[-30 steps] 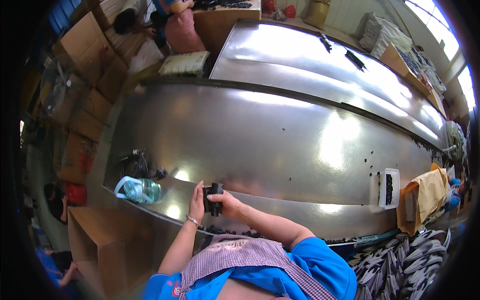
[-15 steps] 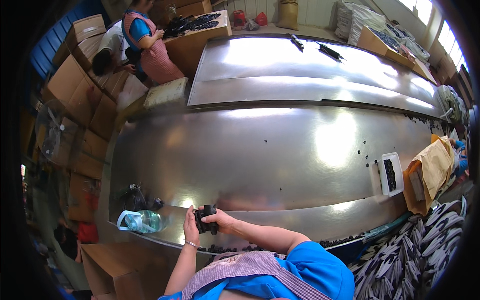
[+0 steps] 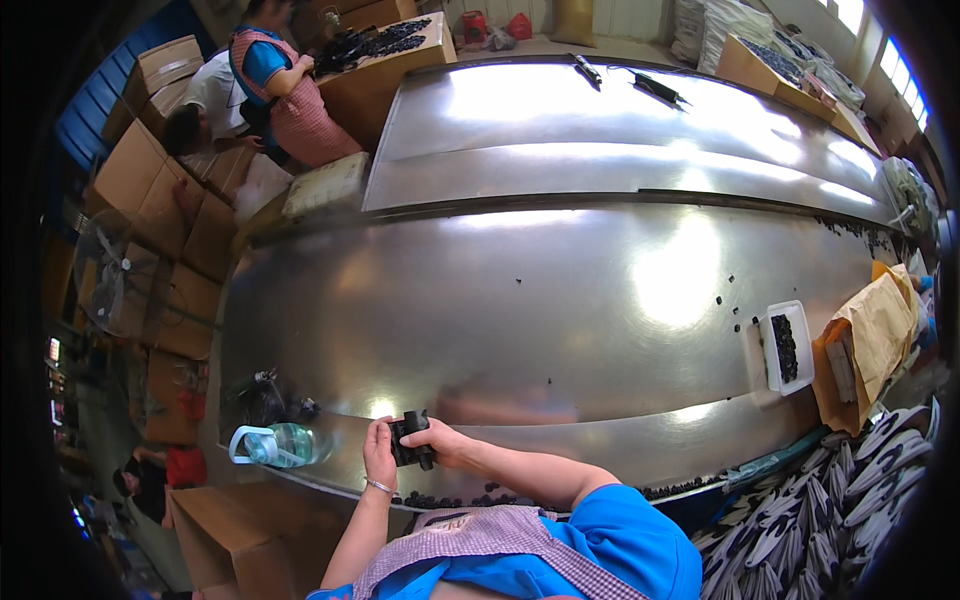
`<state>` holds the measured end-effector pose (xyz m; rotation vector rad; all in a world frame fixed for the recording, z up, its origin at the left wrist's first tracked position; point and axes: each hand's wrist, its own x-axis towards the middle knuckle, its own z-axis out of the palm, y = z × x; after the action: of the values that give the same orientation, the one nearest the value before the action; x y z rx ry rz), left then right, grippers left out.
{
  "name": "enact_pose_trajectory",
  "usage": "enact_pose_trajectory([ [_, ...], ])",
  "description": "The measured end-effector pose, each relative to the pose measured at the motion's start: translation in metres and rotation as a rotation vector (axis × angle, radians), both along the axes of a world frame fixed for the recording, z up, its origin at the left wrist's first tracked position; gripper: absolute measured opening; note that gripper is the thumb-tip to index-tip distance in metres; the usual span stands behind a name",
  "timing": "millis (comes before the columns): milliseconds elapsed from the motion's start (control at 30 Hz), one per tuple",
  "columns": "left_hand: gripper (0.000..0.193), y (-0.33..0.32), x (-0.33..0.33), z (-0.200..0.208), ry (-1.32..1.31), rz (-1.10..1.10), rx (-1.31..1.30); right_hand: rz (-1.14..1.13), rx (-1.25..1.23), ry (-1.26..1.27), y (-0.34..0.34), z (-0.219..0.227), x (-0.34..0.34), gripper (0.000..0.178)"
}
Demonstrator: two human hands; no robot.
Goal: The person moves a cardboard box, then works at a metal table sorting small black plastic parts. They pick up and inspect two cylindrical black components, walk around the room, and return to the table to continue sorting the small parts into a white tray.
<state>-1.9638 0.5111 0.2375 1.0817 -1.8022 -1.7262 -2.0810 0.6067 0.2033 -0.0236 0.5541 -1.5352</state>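
Both my hands are together above the near edge of the metal table, around a black blocky part (image 3: 411,450) with a short cylindrical piece on it. I cannot make out its exact kind. My left hand (image 3: 380,455) grips its left side, the fingers pressed along the edge, a bracelet at the wrist. From the right, my right hand (image 3: 445,443) holds the same part, its thumb lying across the front; the other fingers are mostly hidden behind it. Small black pieces (image 3: 440,502) lie in a row along the table edge just below my hands.
Left of my hands stands a light-blue water bottle (image 3: 285,445). On the right are a white tray (image 3: 773,345) of black pieces, a brown paper bag (image 3: 878,335) and a heap of grey-and-black items (image 3: 850,500). An open carton (image 3: 235,525) sits lower left. Two people are at the far left.
The fingers of my left hand have bent in closer around the black part, which stays in nearly the same place. The whole view has shifted slightly.
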Motion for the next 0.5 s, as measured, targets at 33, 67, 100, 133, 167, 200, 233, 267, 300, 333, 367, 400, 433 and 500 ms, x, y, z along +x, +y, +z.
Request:
enact_pose_trajectory([
  [33,0.031,0.002,-0.005,0.002,0.000,-0.010,0.020,0.010,-0.013,-0.011,0.003,0.000,-0.003,0.042],
  [67,0.031,0.003,-0.007,-0.001,-0.001,-0.023,0.019,0.020,-0.027,-0.023,0.007,0.000,-0.006,0.043],
  [100,0.031,0.002,-0.009,-0.004,-0.002,-0.033,0.016,0.034,-0.043,-0.033,0.008,0.000,-0.009,0.044],
  [133,0.032,0.001,-0.011,-0.007,-0.003,-0.041,0.012,0.024,-0.043,-0.019,0.008,0.002,-0.011,0.045],
  [167,0.032,-0.001,-0.013,-0.008,-0.024,-0.068,-0.053,0.015,-0.043,-0.005,0.008,0.003,-0.012,0.047],
  [200,0.033,-0.001,-0.012,-0.009,-0.049,-0.088,-0.114,0.014,-0.039,0.005,0.009,0.004,-0.010,0.048],
  [233,0.035,0.001,-0.011,-0.010,-0.076,-0.105,-0.174,-0.001,-0.052,0.036,0.009,0.005,-0.011,0.050],
  [267,0.036,0.003,-0.012,-0.012,-0.057,-0.110,-0.136,-0.014,-0.065,0.068,0.007,0.005,-0.013,0.051],
  [300,0.038,0.005,-0.015,-0.010,-0.031,-0.103,-0.104,0.012,-0.083,0.075,0.006,0.007,-0.016,0.066],
  [333,0.040,0.007,-0.014,-0.009,-0.005,-0.094,-0.073,-0.008,-0.066,0.071,0.006,0.005,-0.014,0.072],
  [367,0.054,0.005,-0.009,-0.011,-0.083,-0.144,-0.143,-0.026,-0.050,0.067,0.005,0.003,-0.009,0.079],
  [400,0.057,0.007,-0.007,-0.010,-0.090,-0.147,-0.143,-0.045,-0.029,0.067,0.005,0.004,-0.007,0.085],
  [433,0.059,0.008,-0.007,-0.008,-0.096,-0.150,-0.142,-0.017,-0.031,0.053,0.006,0.004,-0.009,0.097],
  [500,0.064,0.012,-0.008,-0.002,-0.110,-0.152,-0.134,-0.019,-0.001,0.075,0.007,0.012,-0.010,0.097],
])
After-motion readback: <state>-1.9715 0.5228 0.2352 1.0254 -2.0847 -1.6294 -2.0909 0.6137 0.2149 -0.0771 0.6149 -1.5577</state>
